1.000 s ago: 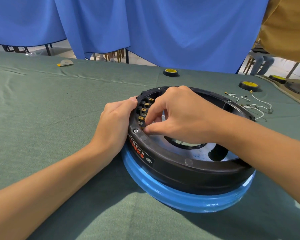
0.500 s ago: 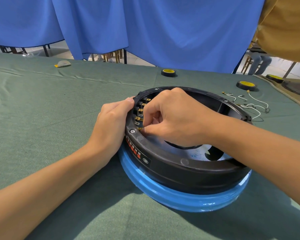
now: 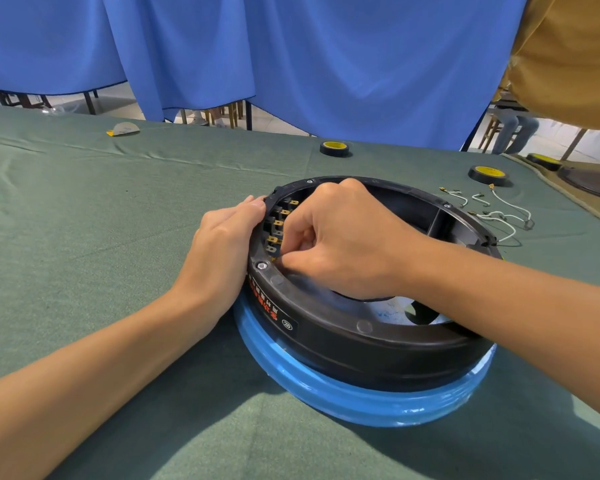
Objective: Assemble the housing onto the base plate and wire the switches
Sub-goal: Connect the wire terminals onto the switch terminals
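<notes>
A black ring-shaped housing [image 3: 343,336] sits on a blue-wrapped base plate [image 3: 354,398] on the green table. Several black switches with brass terminals [image 3: 279,220] line the housing's left inner wall. My left hand [image 3: 222,251] rests against the housing's outer left wall, fingers laid over the rim. My right hand [image 3: 336,240] reaches inside the ring with curled fingers and pinches something small at the lowest terminal; the pinched piece is hidden by the fingers. Loose white wires [image 3: 492,211] lie on the table to the right of the housing.
Two black tape rolls with yellow cores [image 3: 334,148] [image 3: 487,174] lie beyond the housing. A small grey-and-yellow item [image 3: 123,129] sits at the far left. Blue curtains hang behind the table. A person in a mustard top [image 3: 568,53] stands at the right.
The hands stay at the same terminals; my right fingertips shifted only slightly at the lowest switch. The view has moved a little, nothing else.
</notes>
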`<state>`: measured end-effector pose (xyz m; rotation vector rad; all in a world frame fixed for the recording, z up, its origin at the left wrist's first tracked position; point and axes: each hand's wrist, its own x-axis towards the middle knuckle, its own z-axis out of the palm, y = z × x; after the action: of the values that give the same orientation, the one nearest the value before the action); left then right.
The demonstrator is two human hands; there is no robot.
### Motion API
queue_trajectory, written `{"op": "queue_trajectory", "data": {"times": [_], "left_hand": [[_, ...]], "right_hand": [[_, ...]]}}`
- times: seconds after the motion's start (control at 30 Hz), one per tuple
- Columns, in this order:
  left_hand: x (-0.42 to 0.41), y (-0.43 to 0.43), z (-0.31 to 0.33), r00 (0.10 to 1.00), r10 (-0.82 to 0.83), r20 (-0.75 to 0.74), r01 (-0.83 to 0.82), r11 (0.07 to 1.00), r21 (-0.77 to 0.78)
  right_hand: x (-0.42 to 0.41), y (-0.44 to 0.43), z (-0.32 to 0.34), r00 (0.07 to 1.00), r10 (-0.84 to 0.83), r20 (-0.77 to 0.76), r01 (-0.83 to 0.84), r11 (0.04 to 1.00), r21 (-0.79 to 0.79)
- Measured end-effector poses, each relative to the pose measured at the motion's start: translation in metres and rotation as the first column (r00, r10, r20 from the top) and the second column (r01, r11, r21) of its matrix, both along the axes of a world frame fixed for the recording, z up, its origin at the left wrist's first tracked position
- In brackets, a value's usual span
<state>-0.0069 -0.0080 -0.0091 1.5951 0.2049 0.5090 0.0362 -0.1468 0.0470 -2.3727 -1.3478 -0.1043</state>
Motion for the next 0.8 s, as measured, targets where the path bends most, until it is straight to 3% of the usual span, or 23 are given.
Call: {"op": "queue_trajectory", "data": {"times": [0.13,0.27,0.4,0.6,0.73,0.8], "left_hand": [[-0.0045,0.0025,-0.0019,0.997,-0.046,-0.055,0.046,0.999,0.002],[-0.0065,0.0015,-0.0086,1.0,0.014,-0.019,-0.008,0.952,0.306],[-0.0031,0.0026,-0.0045,0.999,-0.046,-0.021,0.047,0.995,0.092],[-0.0017,0.003,-0.0055,0.999,-0.033,-0.007,0.034,0.985,0.168],[-0.0038,0.0047,-0.0087,1.0,0.014,-0.016,-0.005,0.896,0.444],[-0.0049,0.005,-0.0089,0.999,0.029,-0.027,-0.013,0.884,0.468]], "right_hand": [[0.0,-0.0006,0.0007,1.0,-0.007,-0.016,0.007,1.0,0.006],[-0.0011,0.0002,0.0018,1.0,-0.003,-0.001,0.003,1.0,0.004],[-0.0021,0.0011,0.0015,1.0,-0.009,0.001,0.009,1.0,0.011],[-0.0028,0.0033,0.0013,0.999,-0.028,-0.044,0.029,0.999,0.03],[-0.0034,0.0052,0.0008,0.998,-0.039,-0.057,0.041,0.999,0.036],[-0.0036,0.0076,0.0006,0.998,-0.038,-0.059,0.04,0.998,0.043]]}}
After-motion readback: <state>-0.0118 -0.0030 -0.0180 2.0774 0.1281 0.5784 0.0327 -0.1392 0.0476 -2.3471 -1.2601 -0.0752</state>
